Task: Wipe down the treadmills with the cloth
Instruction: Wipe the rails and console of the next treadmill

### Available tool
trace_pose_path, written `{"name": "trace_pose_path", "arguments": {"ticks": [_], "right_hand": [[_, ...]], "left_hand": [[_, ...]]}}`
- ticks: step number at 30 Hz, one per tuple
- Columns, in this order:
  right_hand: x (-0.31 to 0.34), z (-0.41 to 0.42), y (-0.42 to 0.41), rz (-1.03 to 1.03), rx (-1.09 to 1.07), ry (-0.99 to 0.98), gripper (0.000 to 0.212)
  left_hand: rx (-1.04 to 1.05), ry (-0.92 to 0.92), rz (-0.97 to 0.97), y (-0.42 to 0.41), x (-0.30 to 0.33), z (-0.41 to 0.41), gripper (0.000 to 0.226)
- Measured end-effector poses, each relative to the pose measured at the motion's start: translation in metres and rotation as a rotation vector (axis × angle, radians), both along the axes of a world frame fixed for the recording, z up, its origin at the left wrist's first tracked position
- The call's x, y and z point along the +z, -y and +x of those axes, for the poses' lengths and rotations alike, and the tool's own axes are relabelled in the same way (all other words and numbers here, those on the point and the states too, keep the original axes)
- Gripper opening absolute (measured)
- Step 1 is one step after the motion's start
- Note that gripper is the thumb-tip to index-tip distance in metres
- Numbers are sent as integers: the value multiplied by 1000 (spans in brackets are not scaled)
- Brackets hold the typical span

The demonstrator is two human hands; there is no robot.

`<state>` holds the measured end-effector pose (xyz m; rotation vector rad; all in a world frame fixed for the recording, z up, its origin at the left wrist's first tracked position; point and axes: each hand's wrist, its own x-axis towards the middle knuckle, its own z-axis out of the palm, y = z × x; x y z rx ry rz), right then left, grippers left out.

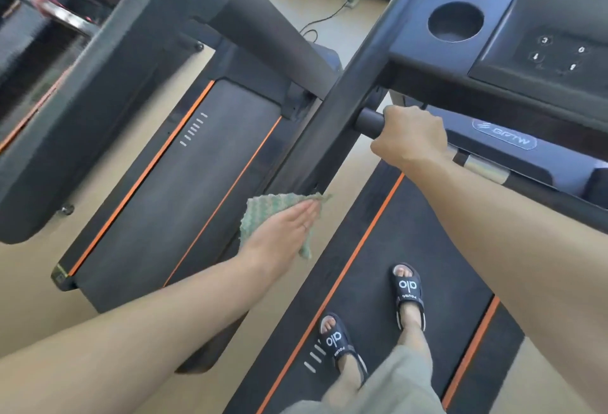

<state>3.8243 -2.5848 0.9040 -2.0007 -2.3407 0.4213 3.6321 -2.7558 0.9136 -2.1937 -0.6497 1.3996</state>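
Observation:
I stand on the right treadmill [388, 249], a black belt with orange stripes. My left hand [283, 232] lies flat with straight fingers on a green and white cloth [263, 213], pressing it against the lower end of the treadmill's dark left upright bar [332, 124]. My right hand [411, 137] grips the black handlebar [370, 122] that sticks out under the console [493, 35]. A second treadmill [184, 170] stands to the left, its belt also edged in orange.
The console has a round cup holder [455, 22] and numbered buttons [559, 51]. My feet in black sandals [408, 295] rest on the belt. A power cable [325, 18] runs across the beige floor ahead. The left treadmill's thick frame [98, 101] crosses the upper left.

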Motion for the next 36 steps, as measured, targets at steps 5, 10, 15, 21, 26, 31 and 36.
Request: {"name": "trace_pose_path", "arguments": {"ticks": [5, 10, 15, 21, 26, 31, 36], "right_hand": [[-3, 2, -12, -44, 2, 2, 18], [-3, 2, -8, -32, -23, -8, 16], [-2, 1, -7, -7, 2, 22, 17], [-4, -1, -5, -1, -3, 17, 20], [-3, -1, 0, 2, 16, 28, 18], [-1, -2, 0, -22, 4, 34, 18], [-5, -5, -12, -74, 39, 57, 16]], "left_hand": [[204, 198, 232, -99, 2, 34, 65], [27, -55, -17, 12, -37, -4, 77], [-98, -202, -131, 60, -26, -24, 72], [292, 404, 73, -43, 0, -1, 62], [904, 1109, 328, 38, -5, -26, 68], [1490, 1092, 379, 55, 10, -40, 59], [1886, 1379, -2, -61, 15, -27, 86]]}}
